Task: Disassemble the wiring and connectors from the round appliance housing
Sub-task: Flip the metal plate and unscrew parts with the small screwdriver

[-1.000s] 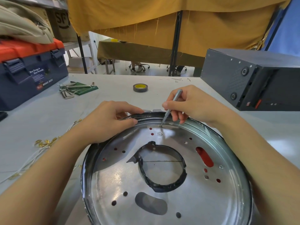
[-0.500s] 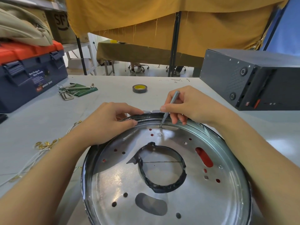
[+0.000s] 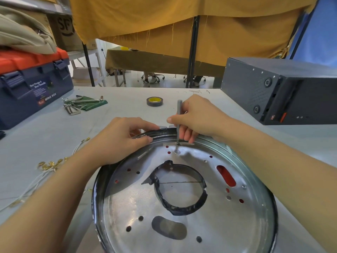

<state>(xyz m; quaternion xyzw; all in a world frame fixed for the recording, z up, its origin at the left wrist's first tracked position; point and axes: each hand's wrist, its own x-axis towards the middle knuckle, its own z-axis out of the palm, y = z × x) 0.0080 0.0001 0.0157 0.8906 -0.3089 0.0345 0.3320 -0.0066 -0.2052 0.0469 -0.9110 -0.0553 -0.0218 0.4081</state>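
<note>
Right under you sits the round appliance housing (image 3: 184, 207) on the table (image 3: 54, 136), a shiny steel dish punched with holes, a black-taped ring (image 3: 180, 190) round its centre opening. No wiring shows inside it now; white leads with brass terminals (image 3: 49, 164) lie on the table off to your left, so much of the stripping looks done. Your left hand (image 3: 120, 139) pinches the far rim, fingers curled over it. Your right hand (image 3: 197, 119) pinches a slim grey screwdriver (image 3: 179, 121), upright, tip on a fastener by the rim. My read: fasteners are what's left. Beyond, a tape roll (image 3: 154, 101) and hex keys (image 3: 76, 105).
</note>
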